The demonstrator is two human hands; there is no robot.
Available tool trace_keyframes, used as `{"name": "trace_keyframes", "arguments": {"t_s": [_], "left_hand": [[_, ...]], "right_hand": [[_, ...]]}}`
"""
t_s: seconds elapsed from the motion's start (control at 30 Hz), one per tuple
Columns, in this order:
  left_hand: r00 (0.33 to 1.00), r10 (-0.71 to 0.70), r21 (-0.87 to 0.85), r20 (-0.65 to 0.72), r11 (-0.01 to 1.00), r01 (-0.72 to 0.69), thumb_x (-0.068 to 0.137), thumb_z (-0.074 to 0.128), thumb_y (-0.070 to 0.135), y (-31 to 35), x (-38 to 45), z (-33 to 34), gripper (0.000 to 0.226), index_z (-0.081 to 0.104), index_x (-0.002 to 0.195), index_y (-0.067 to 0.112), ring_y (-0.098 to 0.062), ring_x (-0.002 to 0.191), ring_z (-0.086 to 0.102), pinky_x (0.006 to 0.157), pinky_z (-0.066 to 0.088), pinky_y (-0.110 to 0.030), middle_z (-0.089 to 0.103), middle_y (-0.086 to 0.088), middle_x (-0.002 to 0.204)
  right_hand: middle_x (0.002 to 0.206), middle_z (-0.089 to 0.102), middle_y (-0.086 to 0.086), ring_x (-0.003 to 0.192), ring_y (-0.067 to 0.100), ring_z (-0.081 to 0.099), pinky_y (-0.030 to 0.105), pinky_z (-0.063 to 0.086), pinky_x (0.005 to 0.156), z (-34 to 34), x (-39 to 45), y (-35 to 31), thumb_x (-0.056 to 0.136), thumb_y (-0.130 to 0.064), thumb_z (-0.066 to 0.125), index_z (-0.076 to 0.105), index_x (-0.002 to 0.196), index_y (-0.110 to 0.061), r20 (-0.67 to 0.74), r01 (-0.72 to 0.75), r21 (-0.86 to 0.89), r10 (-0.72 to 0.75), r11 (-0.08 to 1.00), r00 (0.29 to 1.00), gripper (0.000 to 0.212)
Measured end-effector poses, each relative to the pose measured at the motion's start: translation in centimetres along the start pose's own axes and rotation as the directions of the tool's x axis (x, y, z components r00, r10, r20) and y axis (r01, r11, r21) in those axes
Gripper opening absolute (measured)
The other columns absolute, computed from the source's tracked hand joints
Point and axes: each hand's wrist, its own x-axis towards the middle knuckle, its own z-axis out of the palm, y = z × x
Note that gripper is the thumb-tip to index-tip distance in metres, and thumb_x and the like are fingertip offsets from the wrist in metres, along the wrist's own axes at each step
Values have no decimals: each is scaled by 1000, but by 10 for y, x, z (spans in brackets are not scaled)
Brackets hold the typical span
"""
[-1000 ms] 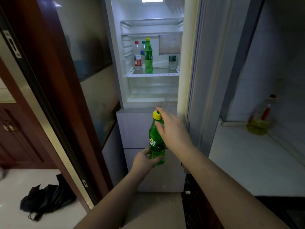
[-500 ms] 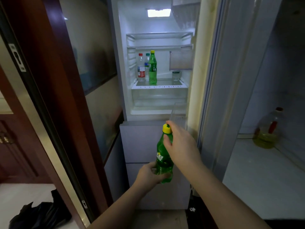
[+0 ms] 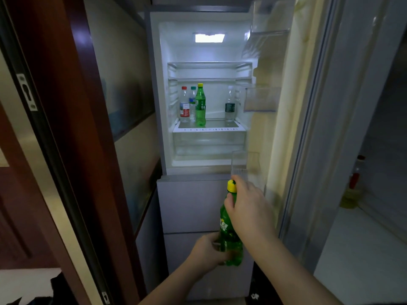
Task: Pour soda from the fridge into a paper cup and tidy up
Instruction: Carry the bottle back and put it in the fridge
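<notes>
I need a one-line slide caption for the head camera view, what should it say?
Both hands, left hand low and right hand near the cap, hold a green soda bottle before the open fridge.

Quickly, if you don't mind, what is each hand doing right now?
Left hand: closed around the bottom of the green bottle.
Right hand: closed on the same bottle's neck, just under the yellow cap.

- Dim room; dark red-brown wooden door frame [image 3: 72,128] at left, metal strike plate [image 3: 27,94] on it.
- Pale wall panel [image 3: 123,84] behind it.
- White table [image 3: 361,256] at right, grey wall [image 3: 387,106] above.
- Pale floor [image 3: 24,280] near left.
</notes>
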Motion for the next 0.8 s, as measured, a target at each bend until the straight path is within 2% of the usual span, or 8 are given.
{"name": "trace_keyframes", "arguments": {"t_s": [0.23, 0.33, 0.43, 0.6, 0.8], "left_hand": [[1000, -19, -3, 3, 1000, 19, 71, 82, 23, 1, 3, -12, 32, 72, 101, 17, -21, 85, 73, 77, 60, -42, 75, -7, 93], [1000, -2, 21, -14, 1000, 3, 71, 83, 23, 1, 8, -20, 34, 72, 102, 16, -20, 84, 73, 75, 61, -42, 76, -6, 93], [1000, 16, 42, -13, 999, -15, 70, 84, 25, 2, 14, -23, 36, 72, 103, 17, -17, 83, 73, 72, 61, -38, 75, -5, 95], [1000, 11, 3, 9, 1000, -11, 69, 84, 24, 7, 27, -18, 35, 71, 101, 17, -16, 83, 72, 72, 61, -38, 74, -5, 96], [998, 46, -15, 46, 999, -45, 66, 84, 29, 3, 41, -10, 40, 72, 101, 14, -19, 85, 73, 74, 61, -45, 74, -6, 96]], "right_hand": [[115, 59, 0, 104, 20, 52, 31, 40, 74, 6, 11, -7, 94, -29, 47, 41, 137, -22, 6, 27, 29, -27, 999, 1000, 44], [116, 59, 0, 106, 20, 51, 28, 33, 71, 8, 18, -8, 97, -30, 44, 39, 139, -23, 16, 21, 34, -22, 999, 1000, 44], [115, 59, 1, 104, 21, 52, 32, 38, 73, 10, 23, -7, 97, -28, 44, 39, 137, -23, 21, -3, 33, 2, 999, 1000, 41], [113, 58, 0, 101, 19, 52, 29, 36, 70, 10, 26, -7, 97, -27, 44, 41, 134, -23, 3, -14, 10, 14, 1000, 1000, 38], [102, 61, 5, 95, 25, 52, 36, 42, 70, 15, 31, 3, 94, -23, 48, 47, 129, -20, -34, -39, -11, 39, 999, 999, 35]]}}
